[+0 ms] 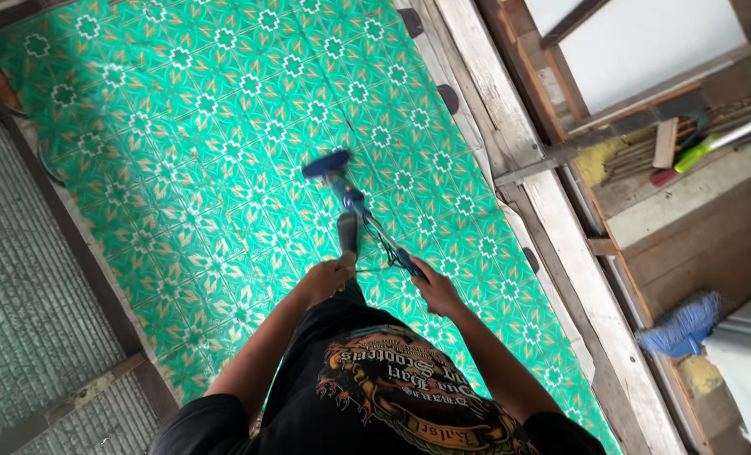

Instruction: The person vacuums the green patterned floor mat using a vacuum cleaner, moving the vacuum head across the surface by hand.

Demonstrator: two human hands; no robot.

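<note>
Two bare hands work a blue mop over a patterned floor, seen from above the person's own head. The right hand (436, 291) is clenched around the upper end of the blue mop handle (375, 227), fingers wrapped over the shaft, with a thin dark cord hanging in a loop just beside its knuckles. The left hand (326, 278) sits close to the right one, a little nearer the body; its fingers are curled, but whether it grips the handle or only rests by it cannot be told, since a foot (347, 236) and the shaft overlap there. From the right hand the handle slants away and forward to the flat blue mop head (326, 163), which lies pressed on the floor well ahead of both hands. Under the hands and spreading all around them is a green floor mat (181, 152) printed with white and tan flower-like tiles. Below the hands in view is the person's black shirt (375, 396) with an orange and grey print. Beyond the left hand, past a dark wooden strip, lies a grey ribbed floor surface (30, 303). Beyond the right hand runs a worn pale wooden frame (552, 202), and farther out on that side a fluffy blue string mop (683, 327) rests on a brown floor, with a green-handled tool (708, 141) among sticks near the top.
</note>
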